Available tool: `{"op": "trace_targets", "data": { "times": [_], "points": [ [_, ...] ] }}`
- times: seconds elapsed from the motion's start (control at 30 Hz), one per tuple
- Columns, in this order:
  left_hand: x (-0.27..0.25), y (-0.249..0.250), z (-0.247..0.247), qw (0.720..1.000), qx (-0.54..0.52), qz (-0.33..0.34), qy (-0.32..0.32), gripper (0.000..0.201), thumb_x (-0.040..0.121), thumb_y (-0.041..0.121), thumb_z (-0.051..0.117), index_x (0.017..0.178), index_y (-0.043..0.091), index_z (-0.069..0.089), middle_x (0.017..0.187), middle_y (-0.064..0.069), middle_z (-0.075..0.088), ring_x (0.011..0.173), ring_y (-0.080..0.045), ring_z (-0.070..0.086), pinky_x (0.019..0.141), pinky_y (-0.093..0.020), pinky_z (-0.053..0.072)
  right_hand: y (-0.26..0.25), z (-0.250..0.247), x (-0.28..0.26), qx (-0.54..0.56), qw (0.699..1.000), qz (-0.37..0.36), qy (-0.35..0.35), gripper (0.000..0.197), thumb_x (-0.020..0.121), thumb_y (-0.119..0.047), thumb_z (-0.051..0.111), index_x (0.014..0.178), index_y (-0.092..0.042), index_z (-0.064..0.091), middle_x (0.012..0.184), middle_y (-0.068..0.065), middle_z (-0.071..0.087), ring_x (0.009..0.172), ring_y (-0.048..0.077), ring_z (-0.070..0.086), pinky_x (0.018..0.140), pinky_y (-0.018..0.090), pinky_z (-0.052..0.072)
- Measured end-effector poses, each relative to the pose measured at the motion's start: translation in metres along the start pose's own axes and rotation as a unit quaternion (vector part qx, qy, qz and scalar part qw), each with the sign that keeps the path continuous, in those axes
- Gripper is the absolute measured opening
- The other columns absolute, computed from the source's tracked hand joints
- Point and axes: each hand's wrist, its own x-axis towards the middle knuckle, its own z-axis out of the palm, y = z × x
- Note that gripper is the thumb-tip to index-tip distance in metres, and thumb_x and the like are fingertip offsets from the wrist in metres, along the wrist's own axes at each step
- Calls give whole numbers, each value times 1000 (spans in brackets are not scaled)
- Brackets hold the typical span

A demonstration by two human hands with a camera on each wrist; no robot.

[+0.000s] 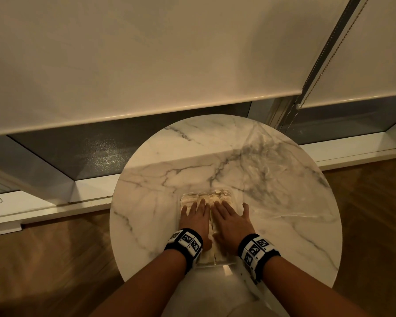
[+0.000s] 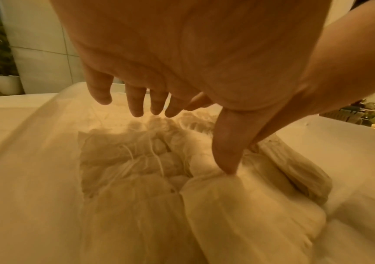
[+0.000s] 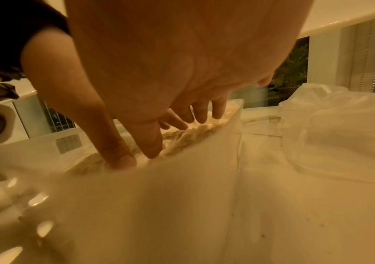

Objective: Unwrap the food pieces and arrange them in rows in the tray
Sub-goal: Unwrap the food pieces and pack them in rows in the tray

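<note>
A clear plastic tray (image 1: 225, 263) sits on the near part of the round marble table (image 1: 169, 156). It holds pale, soft food pieces (image 1: 206, 197) with wrinkled surfaces (image 2: 137, 178), lying side by side. Both hands lie palm-down over them, fingers straight. My left hand (image 1: 196, 216) covers the tray's left half, and its thumb (image 2: 227, 151) touches a piece. My right hand (image 1: 231, 219) covers the right half. Its thumb (image 3: 118, 151) and first finger press on the food just inside the clear tray wall (image 3: 204, 169), while the little finger reaches past the tray's right edge.
A crumpled sheet of clear plastic wrap (image 1: 265, 161) lies on the table behind and to the right of the tray (image 3: 340, 116). Beyond the table are a window ledge (image 1: 55, 209), lowered blinds and a bead chain (image 1: 306, 88). Wooden floor surrounds the table.
</note>
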Motion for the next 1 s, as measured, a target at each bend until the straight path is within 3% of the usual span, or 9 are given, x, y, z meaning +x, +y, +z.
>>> {"op": "trace_targets", "data": {
  "times": [0.2, 0.3, 0.37, 0.47, 0.53, 0.6, 0.73, 0.83, 1.0],
  "points": [
    [10, 1, -1, 999, 11, -5, -37, 111, 81, 54, 62, 156, 19, -11, 164, -5, -12, 151, -29, -5, 120, -56, 0, -2, 0, 20, -22, 998, 21, -51, 78, 99, -55, 34, 159, -20, 0, 167, 1, -2, 153, 21, -1, 110, 69, -11],
    [4, 2, -7, 1000, -15, -10, -15, 107, 82, 56, 60, 156, 18, -6, 164, -7, -6, 151, -28, 0, 120, -55, 4, -2, -3, 14, -10, 1000, 17, -17, 78, 98, -53, 37, 159, -19, 4, 167, 1, 1, 153, 20, 1, 110, 69, -7],
    [-8, 2, -14, 999, -30, -16, 13, 99, 82, 57, 62, 155, 16, 8, 163, -8, 9, 149, -29, 14, 119, -52, 15, 1, -3, 4, 1, 999, 3, 32, 74, 96, -47, 43, 158, -17, 17, 165, 4, 14, 152, 21, 13, 111, 69, 3],
    [-32, -3, -21, 999, -12, -16, 38, 68, 83, 48, 66, 138, 18, 40, 142, -8, 43, 129, -29, 41, 103, -47, 36, 9, 5, -12, 3, 992, -11, 123, 62, 73, -33, 68, 132, -17, 58, 133, 5, 61, 126, 23, 56, 101, 67, 30],
    [-48, -3, -18, 1000, -6, -10, 17, 56, 84, 44, 65, 131, 20, 46, 134, -9, 47, 123, -30, 45, 98, -46, 39, 12, 13, -21, 5, 990, -5, 140, 47, 62, -24, 71, 108, -21, 66, 104, -1, 67, 101, 21, 65, 95, 64, 33],
    [-62, 1, -8, 1000, -8, 0, 3, 52, 85, 42, 64, 130, 22, 48, 134, -9, 47, 123, -31, 44, 99, -47, 38, 13, 18, -27, 4, 992, 0, 129, 37, 60, -21, 70, 96, -24, 65, 94, -5, 64, 92, 19, 65, 94, 62, 29],
    [-83, 18, 11, 999, -20, 25, 28, 42, 96, 41, 48, 133, 23, 46, 142, -9, 41, 126, -31, 41, 100, -47, 37, 12, 27, -31, -13, 996, 11, 91, 38, 69, -22, 69, 106, -26, 63, 111, -4, 64, 104, 18, 64, 96, 64, 21],
    [-92, 26, 18, 998, -33, 38, 48, 40, 98, 46, 37, 127, 22, 51, 136, -8, 46, 120, -30, 45, 94, -46, 38, 11, 27, -30, -24, 998, 14, 63, 47, 68, -23, 75, 114, -22, 62, 118, -1, 64, 108, 19, 64, 96, 65, 19],
    [-98, 28, 30, 998, -50, 38, 26, 50, 100, 52, 23, 123, 21, 55, 134, -7, 50, 117, -30, 48, 95, -46, 37, 6, 21, -38, -26, 997, 16, 65, 65, 58, -21, 84, 120, -19, 63, 125, 4, 64, 112, 22, 63, 94, 69, 33]
  ]
}}
